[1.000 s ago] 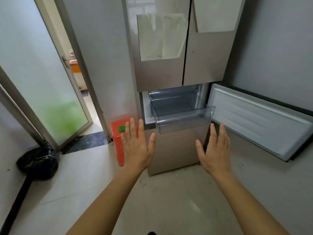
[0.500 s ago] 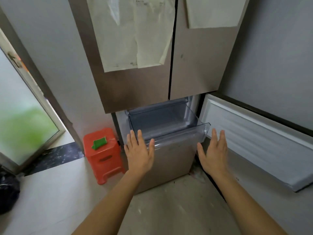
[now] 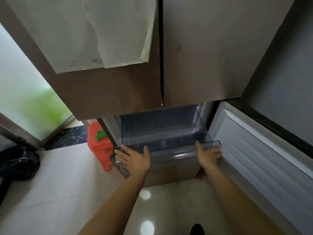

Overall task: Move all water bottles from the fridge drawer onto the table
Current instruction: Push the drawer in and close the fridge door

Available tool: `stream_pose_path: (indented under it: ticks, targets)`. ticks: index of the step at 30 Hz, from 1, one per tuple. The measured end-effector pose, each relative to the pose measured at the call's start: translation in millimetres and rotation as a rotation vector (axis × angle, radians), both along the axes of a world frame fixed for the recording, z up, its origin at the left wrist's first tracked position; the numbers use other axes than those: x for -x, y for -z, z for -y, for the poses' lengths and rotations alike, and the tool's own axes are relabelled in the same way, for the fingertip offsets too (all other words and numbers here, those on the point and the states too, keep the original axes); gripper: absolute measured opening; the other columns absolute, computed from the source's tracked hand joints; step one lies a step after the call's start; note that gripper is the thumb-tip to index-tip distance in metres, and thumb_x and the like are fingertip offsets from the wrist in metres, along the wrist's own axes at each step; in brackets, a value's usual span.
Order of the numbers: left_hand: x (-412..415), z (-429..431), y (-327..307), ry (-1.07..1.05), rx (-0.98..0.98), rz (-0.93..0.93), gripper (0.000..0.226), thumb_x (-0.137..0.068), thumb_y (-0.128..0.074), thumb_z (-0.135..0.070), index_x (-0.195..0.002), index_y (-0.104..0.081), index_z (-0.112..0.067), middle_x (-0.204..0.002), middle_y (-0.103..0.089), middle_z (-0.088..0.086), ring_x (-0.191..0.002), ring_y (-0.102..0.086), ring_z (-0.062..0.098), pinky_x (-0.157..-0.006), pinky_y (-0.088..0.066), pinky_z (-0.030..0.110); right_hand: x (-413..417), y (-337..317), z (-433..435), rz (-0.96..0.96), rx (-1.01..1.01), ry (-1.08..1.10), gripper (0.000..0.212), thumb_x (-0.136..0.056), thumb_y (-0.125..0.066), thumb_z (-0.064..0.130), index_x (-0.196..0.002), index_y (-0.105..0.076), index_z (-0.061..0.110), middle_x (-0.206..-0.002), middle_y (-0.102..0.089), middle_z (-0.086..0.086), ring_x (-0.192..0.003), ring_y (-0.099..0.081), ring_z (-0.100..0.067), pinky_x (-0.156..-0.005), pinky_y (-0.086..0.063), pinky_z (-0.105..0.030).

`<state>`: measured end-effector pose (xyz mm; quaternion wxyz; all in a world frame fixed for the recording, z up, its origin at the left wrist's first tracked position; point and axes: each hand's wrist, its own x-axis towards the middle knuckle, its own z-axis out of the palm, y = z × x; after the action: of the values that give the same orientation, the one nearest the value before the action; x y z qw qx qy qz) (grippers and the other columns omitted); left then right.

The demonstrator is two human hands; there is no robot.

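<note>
Left hand (image 3: pixel 135 160): fingers spread and nearly flat, thumb up, laid against the front left corner of the clear fridge drawer (image 3: pixel 162 133). Fingertips reach past the corner, so whether they curl round the edge cannot be told. Nothing is clasped in the palm.

Right hand (image 3: pixel 209 154): at the front right corner of the same drawer, thumb up against the front lip, fingers wrapped round the outer side of the corner. Closed loosely on the rim there, though the fingertips are out of sight behind the plastic.

Drawer stands pulled out from under the two upper fridge doors (image 3: pixel 194 56). Interior looks bare from this angle; no water bottles can be made out in the part showing. The rear of the drawer is shadowed and partly cut off by the doors above.

Lower compartment door (image 3: pixel 262 150) swung open to the right, white ribbed inner face showing. Paper sheets (image 3: pixel 94 31) hang on the left upper door, tops out of frame.

Orange stool (image 3: pixel 100 146) just left of the fridge, a green item (image 3: pixel 100 134) on top, too blurred to identify. Dark bag (image 3: pixel 18 162) on the floor at far left. Frosted glass door (image 3: pixel 25 95) beyond it.
</note>
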<state>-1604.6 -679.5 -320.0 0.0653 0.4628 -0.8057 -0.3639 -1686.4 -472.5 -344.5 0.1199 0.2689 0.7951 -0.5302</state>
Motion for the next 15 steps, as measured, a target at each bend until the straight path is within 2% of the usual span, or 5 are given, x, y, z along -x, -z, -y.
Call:
stream_pose_path:
  ticks: [3,7,11,13,15]
  targets:
    - [13,-2,16,-0.125,0.027,-0.016,0.105,-0.09,-0.066,-0.041,-0.155,0.006,-0.003,-0.161,0.013,0.025,-0.15,0.007,0.042,-0.121,-0.001,0.049,27,23,-2,0.093,0.079,-0.003,0.124,-0.087,-0.061,0.064,-0.144,0.042,0.023,-0.166,0.014,-0.011,-0.147,-0.024,-0.041,-0.117,-0.028,-0.048]
    - [19,-9,29,-0.146,0.03,0.017,0.103,-0.092,-0.062,-0.043,-0.154,0.01,-0.002,-0.161,0.018,0.023,-0.149,0.011,0.042,-0.121,0.002,0.048,44,48,-3,0.085,0.042,0.006,0.133,-0.073,-0.06,0.072,-0.128,0.056,0.035,-0.166,-0.004,-0.017,-0.134,-0.043,-0.046,-0.108,-0.041,-0.058]
    - [20,-10,36,-0.2,0.071,-0.021,0.107,-0.09,-0.065,-0.044,-0.155,0.009,-0.001,-0.161,0.02,0.022,-0.15,0.012,0.041,-0.123,-0.008,0.052,57,85,-5,0.079,0.088,0.066,0.135,-0.049,-0.051,0.082,-0.13,0.051,0.047,-0.164,-0.013,-0.016,-0.113,-0.06,-0.048,-0.091,-0.051,-0.062]
    - [23,-8,33,-0.29,0.056,-0.024,0.112,-0.087,-0.069,-0.046,-0.155,0.008,-0.001,-0.161,0.018,0.023,-0.15,0.012,0.041,-0.123,-0.009,0.049,55,82,-1,0.056,0.119,0.066,0.131,-0.056,-0.056,0.077,-0.132,0.047,0.05,-0.165,-0.01,-0.016,-0.119,-0.057,-0.048,-0.097,-0.048,-0.062]
    - [23,-2,27,-0.483,-0.085,-0.014,0.115,-0.085,-0.072,-0.045,-0.155,0.008,-0.003,-0.162,0.015,0.024,-0.15,0.008,0.04,-0.123,-0.008,0.047,49,72,3,0.011,0.115,0.034,0.119,-0.065,-0.06,0.071,-0.139,0.031,0.051,-0.164,-0.011,-0.021,-0.136,-0.041,-0.048,-0.109,-0.038,-0.06]
